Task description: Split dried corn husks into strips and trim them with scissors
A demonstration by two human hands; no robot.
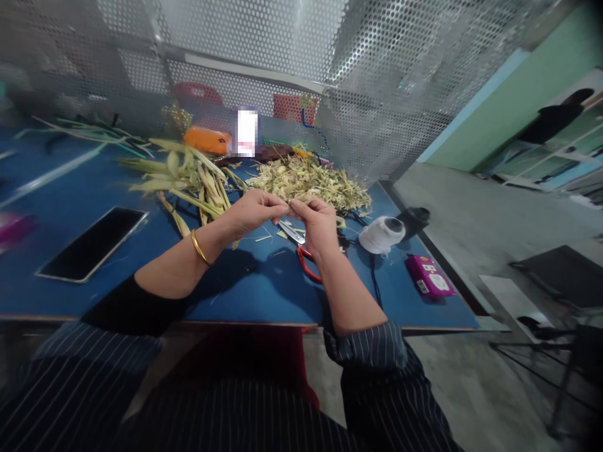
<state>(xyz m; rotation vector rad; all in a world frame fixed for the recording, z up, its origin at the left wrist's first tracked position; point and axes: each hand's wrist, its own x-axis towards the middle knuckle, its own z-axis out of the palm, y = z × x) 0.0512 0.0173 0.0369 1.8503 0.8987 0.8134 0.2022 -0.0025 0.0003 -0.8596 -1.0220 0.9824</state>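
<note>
My left hand (254, 210) and my right hand (318, 223) meet over the blue table (70, 213), fingertips pinched together on something thin I cannot make out, perhaps a thread or leaf strip. A gold bangle sits on my left wrist. Under my right hand lie scissors with red handles (301, 251). A white spool of thread (382, 235) stands just right of my right hand. Behind my hands are long green-yellow leaves (188, 179) and a heap of dry trimmed scraps (311, 182).
A dark phone (94, 243) lies flat at the left. A pink packet (429, 276) sits near the right table edge, a black object (413, 218) behind the spool. Perforated metal screens (282, 56) wall the back. An orange case (207, 139) lies beyond the leaves.
</note>
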